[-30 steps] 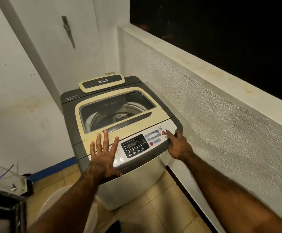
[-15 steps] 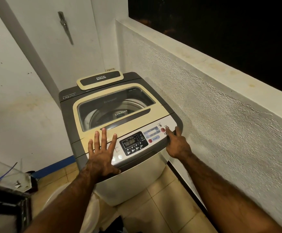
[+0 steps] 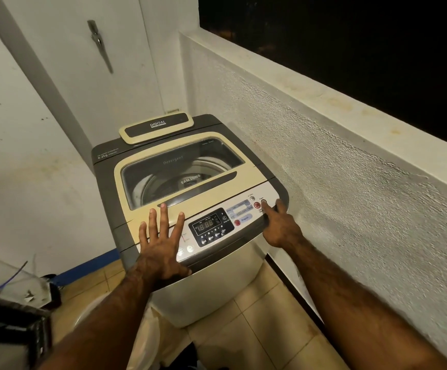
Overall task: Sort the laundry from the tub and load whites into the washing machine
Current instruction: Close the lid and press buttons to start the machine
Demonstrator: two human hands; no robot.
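Since earlier: hands barely shifted; right index fingertip now just below the power button.
Left hand (image 3: 161,244) flat, fingers spread, on the smooth cream lid edge; right hand (image 3: 279,227) holds nothing, index extended on the glossy panel; washing machine (image 3: 211,297) lid closed, against the rough plaster wall (image 3: 323,169).

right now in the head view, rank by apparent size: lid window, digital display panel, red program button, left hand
1. lid window
2. left hand, though nearness to the camera enlarges it
3. digital display panel
4. red program button

Rough parapet wall (image 3: 310,166) right; tiled floor (image 3: 265,324); door handle (image 3: 100,44).
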